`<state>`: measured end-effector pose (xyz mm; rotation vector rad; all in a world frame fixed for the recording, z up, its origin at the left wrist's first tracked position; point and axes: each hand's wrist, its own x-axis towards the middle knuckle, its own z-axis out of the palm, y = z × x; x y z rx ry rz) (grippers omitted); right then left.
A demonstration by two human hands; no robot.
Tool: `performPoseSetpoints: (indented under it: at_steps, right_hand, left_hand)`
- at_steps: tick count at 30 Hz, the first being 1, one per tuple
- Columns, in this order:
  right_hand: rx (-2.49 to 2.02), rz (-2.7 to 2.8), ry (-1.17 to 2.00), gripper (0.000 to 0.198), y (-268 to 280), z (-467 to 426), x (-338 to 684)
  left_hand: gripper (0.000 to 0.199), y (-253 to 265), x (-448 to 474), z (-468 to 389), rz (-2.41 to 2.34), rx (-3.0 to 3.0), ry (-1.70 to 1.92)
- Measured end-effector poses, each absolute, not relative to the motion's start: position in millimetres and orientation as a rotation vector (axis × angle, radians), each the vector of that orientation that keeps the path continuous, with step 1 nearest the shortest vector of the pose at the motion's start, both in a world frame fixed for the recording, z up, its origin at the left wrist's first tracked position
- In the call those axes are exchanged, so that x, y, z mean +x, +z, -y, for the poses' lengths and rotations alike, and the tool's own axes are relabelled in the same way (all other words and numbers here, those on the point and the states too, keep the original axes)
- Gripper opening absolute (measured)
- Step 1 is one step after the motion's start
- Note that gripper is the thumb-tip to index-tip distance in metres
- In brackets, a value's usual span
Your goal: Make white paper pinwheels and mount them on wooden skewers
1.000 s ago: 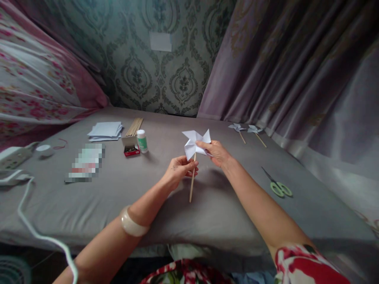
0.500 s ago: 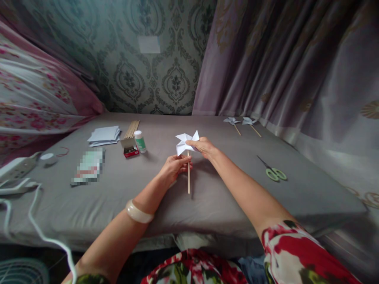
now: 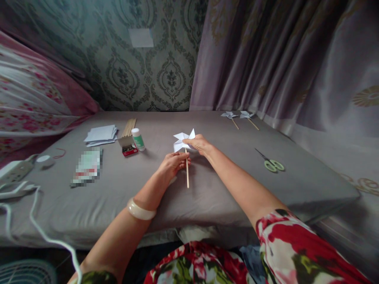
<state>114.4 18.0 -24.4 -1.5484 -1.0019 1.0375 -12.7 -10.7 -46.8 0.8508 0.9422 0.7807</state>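
Pinching the stick [image 3: 187,177] between thumb and fingers, the left hand [image 3: 174,162] grips it narrowly, just below the white paper pinwheel [image 3: 179,142] at its top. The right hand [image 3: 201,144] holds the pinwheel itself, its thumb pressed on the front of the paper near the centre and its fingers behind, where the paper partly hides them. The pinwheel is over the middle of the grey cloth [image 3: 225,189], between the hands, its blades spread and the stick's lower end pointing toward the person; whether that end touches the cloth I cannot tell. A pale bangle [image 3: 141,211] circles the left forearm. Left of the hands stand a white and green bottle [image 3: 138,141] and, just beside it, a small red box [image 3: 129,150] with its lid raised and small dark pieces inside. Behind them lie a bundle of spare sticks [image 3: 129,127] and, to its left, a paper stack [image 3: 100,135]. Nearer the person, well left of the hands, lies a blurred-out pack [image 3: 87,165]. On the right, green-handled scissors [image 3: 271,162] lie well apart from the right hand, and two finished pinwheels [image 3: 245,114] rest farther back, near the curtain [image 3: 231,67]
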Motion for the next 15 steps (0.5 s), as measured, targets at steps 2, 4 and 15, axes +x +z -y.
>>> performPoseSetpoints:
  at_steps: [2,4,15]
  right_hand:
    - [-1.549,1.004,1.037,0.01,-25.7,-18.6,114.5]
    - [-1.551,0.999,1.043,0.009,-27.3,-19.4,114.5]
    - [-1.621,0.985,1.091,0.011,-39.8,-15.2,129.6]
  left_hand:
    - [0.013,-46.2,-12.6,11.1,-0.939,0.856,0.776]
    - [0.013,-44.7,-12.2,12.1,-0.951,0.865,0.768]
    - [0.016,-46.4,-11.4,17.5,-0.973,0.998,0.764]
